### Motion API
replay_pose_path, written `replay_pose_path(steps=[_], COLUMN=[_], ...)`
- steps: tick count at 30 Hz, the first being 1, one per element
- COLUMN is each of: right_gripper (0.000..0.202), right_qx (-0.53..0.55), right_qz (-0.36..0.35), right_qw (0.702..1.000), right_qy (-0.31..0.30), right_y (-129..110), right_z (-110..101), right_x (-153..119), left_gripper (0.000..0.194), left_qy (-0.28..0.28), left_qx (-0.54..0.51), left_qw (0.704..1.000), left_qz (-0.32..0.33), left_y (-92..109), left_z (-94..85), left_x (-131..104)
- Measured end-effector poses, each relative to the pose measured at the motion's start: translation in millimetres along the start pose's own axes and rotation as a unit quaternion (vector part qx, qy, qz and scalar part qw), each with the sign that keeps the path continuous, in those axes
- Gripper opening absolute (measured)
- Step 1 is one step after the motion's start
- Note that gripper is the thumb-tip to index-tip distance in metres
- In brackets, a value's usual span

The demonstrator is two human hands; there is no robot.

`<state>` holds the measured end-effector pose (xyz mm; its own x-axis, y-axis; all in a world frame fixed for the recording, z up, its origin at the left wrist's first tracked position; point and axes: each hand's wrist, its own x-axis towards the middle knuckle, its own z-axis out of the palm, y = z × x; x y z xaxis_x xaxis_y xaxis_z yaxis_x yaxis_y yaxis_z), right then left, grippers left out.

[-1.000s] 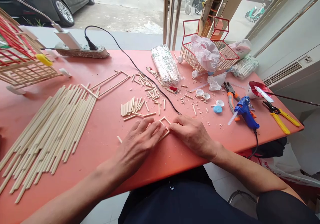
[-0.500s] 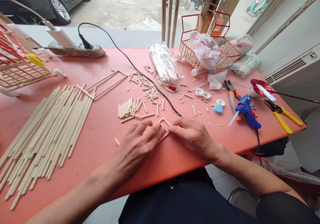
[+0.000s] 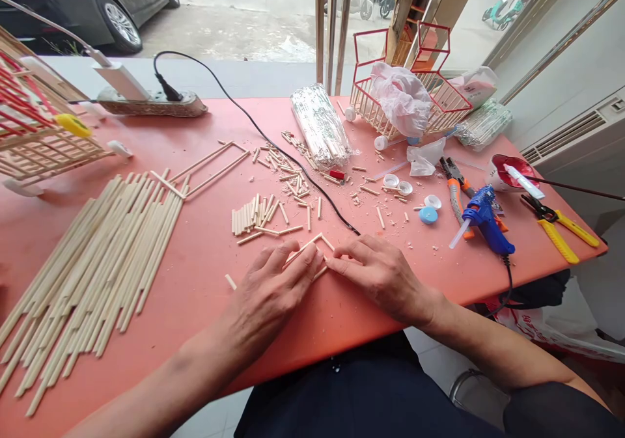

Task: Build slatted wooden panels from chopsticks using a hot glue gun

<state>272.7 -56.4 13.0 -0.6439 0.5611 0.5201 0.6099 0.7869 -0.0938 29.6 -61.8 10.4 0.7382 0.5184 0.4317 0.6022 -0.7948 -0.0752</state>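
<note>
Close to the front edge of the table, a small frame of thin wooden sticks (image 3: pixel 303 247) lies between my two hands. My left hand (image 3: pixel 271 291) is closed on its near side, fingertips pressed down on the sticks and covering part of them. At the frame's right corner, my right hand (image 3: pixel 383 275) pinches the stick ends with thumb and forefinger. A short loose stick (image 3: pixel 230 282) lies just left of my left hand. Beyond the hands are a pile of short cut sticks (image 3: pixel 251 215) and a larger stick frame (image 3: pixel 217 172).
Long sticks (image 3: pixel 97 262) cover the left side. A blue glue gun (image 3: pixel 486 220), pliers (image 3: pixel 454 191) and yellow-handled cutters (image 3: pixel 559 230) lie at right. A black cable (image 3: pixel 273 142) crosses the middle. Stick-built carts (image 3: pixel 41 145) stand at back left and back right, beside wrapped sticks (image 3: pixel 319 125).
My right forefinger and thumb have shifted slightly at the frame's corner. My left hand keeps its hold, and the whole view has moved a little.
</note>
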Motion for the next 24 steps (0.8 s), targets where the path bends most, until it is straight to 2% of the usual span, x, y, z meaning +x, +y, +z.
replay_pose_path(steps=[9,16,24], right_gripper=[0.026,0.026,0.023], right_qx=[0.026,0.033,0.036], right_qz=[0.002,-0.004,-0.006], right_qw=[0.999,0.999,0.999], right_qy=[0.021,-0.017,-0.024], right_y=[1.7,1.8,0.7], right_z=[0.5,-2.2,-2.7], right_x=[0.3,1.2,0.9], left_gripper=[0.030,0.028,0.029], left_qy=[-0.005,0.005,0.001], left_qx=[-0.014,-0.014,-0.006], left_qw=[1.000,1.000,1.000], left_qz=[0.000,-0.002,0.003], left_y=[-0.6,-1.2,-1.2], left_z=[-1.7,-1.3,-1.2], left_x=[1.9,2.0,0.7])
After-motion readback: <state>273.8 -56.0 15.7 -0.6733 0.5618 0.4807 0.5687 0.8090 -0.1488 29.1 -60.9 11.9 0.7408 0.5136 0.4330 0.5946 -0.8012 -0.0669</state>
